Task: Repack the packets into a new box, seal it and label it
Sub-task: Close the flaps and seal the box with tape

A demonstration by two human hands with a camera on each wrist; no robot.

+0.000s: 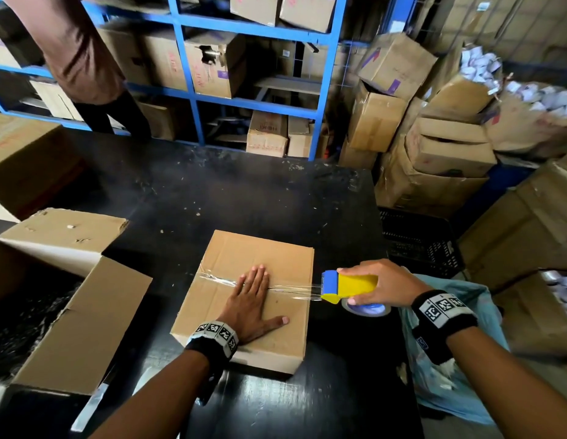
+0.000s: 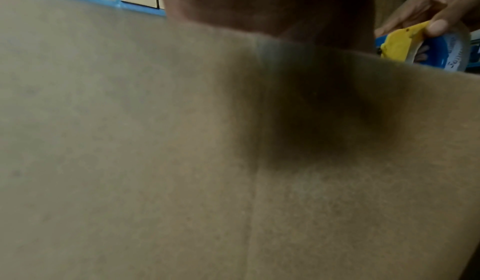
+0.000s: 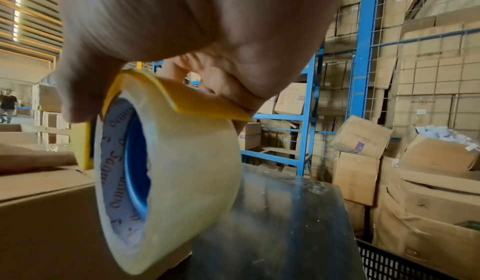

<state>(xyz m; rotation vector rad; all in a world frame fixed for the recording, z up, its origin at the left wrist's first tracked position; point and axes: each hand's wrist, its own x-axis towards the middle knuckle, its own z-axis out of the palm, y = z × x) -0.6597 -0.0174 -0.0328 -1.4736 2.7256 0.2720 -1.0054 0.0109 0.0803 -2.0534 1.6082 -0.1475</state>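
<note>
A closed brown box [image 1: 275, 258] lies on the black table [image 1: 212, 191]. A strip of clear tape [image 1: 212, 278] runs across the box's top seam from its left edge to its right edge. My left hand [image 1: 252, 299] lies flat on the box top, fingers straight, pressing over the tape. Just past the box's right edge, my right hand [image 1: 380, 285] grips a yellow and blue tape dispenser [image 1: 348, 286] with a clear tape roll [image 3: 168, 181]. The tape stretches taut from the box to the dispenser. In the left wrist view the box top [image 2: 130, 140] fills the frame.
An open empty carton [image 1: 73, 299] stands at the left of the table, another carton [image 1: 22, 163] behind it. A light blue plastic bag [image 1: 450, 359] and a black crate [image 1: 418, 245] are at the right. A person [image 1: 79, 58] stands by the blue shelving [image 1: 326, 90] stacked with boxes.
</note>
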